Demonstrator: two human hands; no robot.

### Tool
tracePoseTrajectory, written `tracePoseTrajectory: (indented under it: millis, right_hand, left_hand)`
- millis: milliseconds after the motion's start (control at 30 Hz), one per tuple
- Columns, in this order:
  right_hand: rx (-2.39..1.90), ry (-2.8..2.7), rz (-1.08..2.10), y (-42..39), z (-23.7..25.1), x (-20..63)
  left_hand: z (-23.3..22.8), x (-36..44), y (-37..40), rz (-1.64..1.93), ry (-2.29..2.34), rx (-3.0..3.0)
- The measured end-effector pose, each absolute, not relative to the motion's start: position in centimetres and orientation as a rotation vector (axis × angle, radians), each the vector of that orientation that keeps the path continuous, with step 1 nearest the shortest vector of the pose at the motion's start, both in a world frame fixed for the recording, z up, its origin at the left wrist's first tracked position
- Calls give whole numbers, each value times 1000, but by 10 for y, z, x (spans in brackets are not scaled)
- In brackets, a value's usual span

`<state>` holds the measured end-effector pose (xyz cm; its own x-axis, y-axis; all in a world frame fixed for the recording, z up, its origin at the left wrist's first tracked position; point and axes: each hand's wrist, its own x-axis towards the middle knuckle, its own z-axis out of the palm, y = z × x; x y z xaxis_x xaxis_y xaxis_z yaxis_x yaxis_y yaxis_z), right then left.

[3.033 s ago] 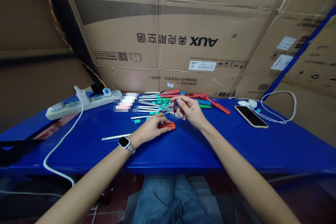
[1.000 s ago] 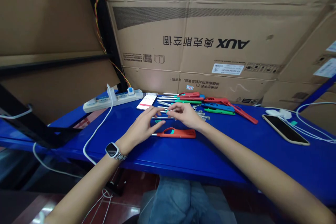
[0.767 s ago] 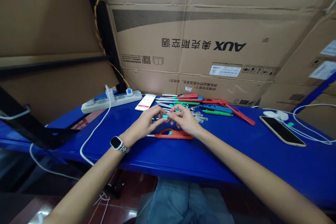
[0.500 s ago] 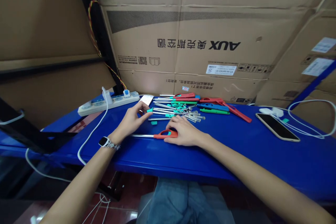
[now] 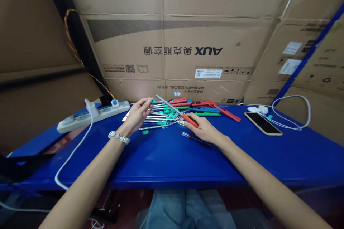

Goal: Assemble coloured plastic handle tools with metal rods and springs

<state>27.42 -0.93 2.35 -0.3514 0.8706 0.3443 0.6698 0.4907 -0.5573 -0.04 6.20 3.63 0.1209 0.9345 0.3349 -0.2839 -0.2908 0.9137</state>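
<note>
In the head view, the right hand (image 5: 202, 128) is closed around the red handle of a long-necked lighter (image 5: 178, 111), lifted off the blue table (image 5: 172, 157) with its metal tube slanting up and to the far left over the pile. The left hand (image 5: 138, 113) pinches a small teal cap (image 5: 153, 101) between thumb and fingertips, held just left of the tube's tip and apart from it. A wristwatch (image 5: 119, 137) sits on the left wrist.

Between and behind the hands lies a heap of loose metal tubes with teal ends (image 5: 158, 118), crossing one another so that an exact count is not possible; it crowds the space right under the raised lighter. One stray teal cap (image 5: 145, 132) lies near the left hand on the table. A small screwdriver with a red grip (image 5: 192, 137) lies just nearside of the right hand.

Beyond the heap are finished lighters (image 5: 204, 109) in red, blue and green, perhaps six or seven, partly stacked. To the right lies one phone (image 5: 262, 123) face up, with one white cable (image 5: 291, 114) looped beside it. On the far left stands one white power strip (image 5: 92, 115) with a plug and cord. A cardboard box (image 5: 172, 53) printed AUX closes off the far side.
</note>
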Motion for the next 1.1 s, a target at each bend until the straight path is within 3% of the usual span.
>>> tracePoseTrajectory:
  millis: [233,700,800,933,1100]
  right_hand:
    - [-1359,-2144,400,-16,23,280]
    - [-1384,-2213,420,-22,18,274]
    - [-1315,-2154,667,-24,18,269]
    - [-1188,-1891,1269,-26,17,258]
    - [-1068,-1669,1574,-23,15,251]
  left_hand:
    - [37,41,78,1331,515,1100]
    - [23,30,76,1481,536,1170]
    - [26,31,73,1462,513,1161]
    - [30,32,70,1430,480,1149]
    - [31,31,68,1391,483,1174]
